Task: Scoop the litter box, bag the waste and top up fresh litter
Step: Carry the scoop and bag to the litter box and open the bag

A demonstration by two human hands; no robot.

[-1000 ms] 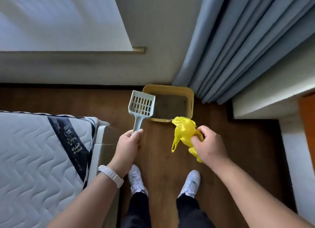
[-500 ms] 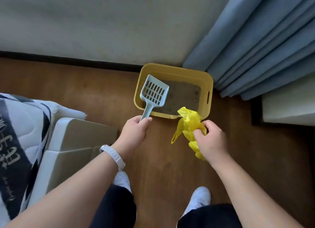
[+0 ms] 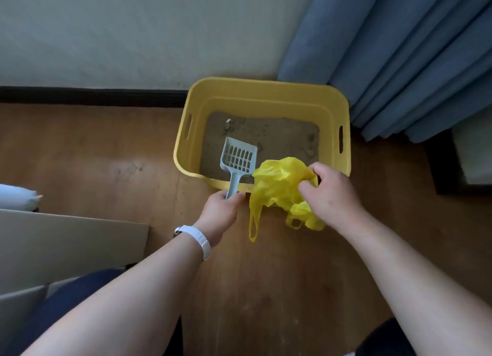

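A yellow litter box (image 3: 266, 89) stands on the wooden floor against the wall, holding grey-brown litter (image 3: 279, 134) with a few clumps. My left hand (image 3: 222, 212) grips the handle of a pale blue slotted scoop (image 3: 238, 158), whose head hangs over the box's near left corner. My right hand (image 3: 330, 193) grips a crumpled yellow plastic bag (image 3: 277, 188) just in front of the box's near rim, with one bag handle dangling down.
Blue curtains (image 3: 412, 49) hang at the right, touching the box's far right corner. A beige bed frame (image 3: 66, 244) lies at the left. A dark-based white piece of furniture (image 3: 452, 164) stands at the right edge. My knees show at the bottom.
I have come closer and lower to the litter box. The scoop head has moved over the litter, and the bag now sits at the box's near rim.
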